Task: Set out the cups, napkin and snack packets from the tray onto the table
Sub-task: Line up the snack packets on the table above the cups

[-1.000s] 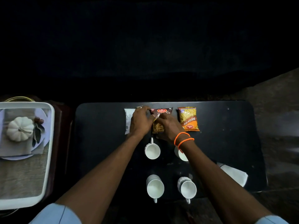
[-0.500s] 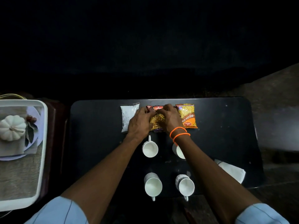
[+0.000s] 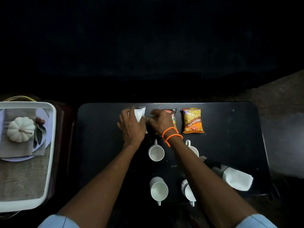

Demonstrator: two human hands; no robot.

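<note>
Three snack packets lie in a row at the far side of the black table [image 3: 230,145]: a white packet [image 3: 140,112], a brown packet [image 3: 173,116] and a yellow packet [image 3: 193,120]. My left hand [image 3: 131,127] lies on the white packet and holds its left part. My right hand [image 3: 160,120] covers most of the brown packet, and its fingertips reach left to the white packet's edge. Several white cups stand nearer me: two behind [image 3: 156,152] [image 3: 193,149] and two in front [image 3: 158,190] [image 3: 189,192]. A white napkin [image 3: 236,180] lies at the right front.
A white tray [image 3: 51,145] stands on a stand left of the table. It holds a woven mat, a plate with a grey cloth and a small white pumpkin [image 3: 20,130]. Beyond the table's far edge everything is dark.
Both hands were on the brown packet. My left hand has moved left onto the white packet, and my right hand has shifted left, uncovering the yellow packet.
</note>
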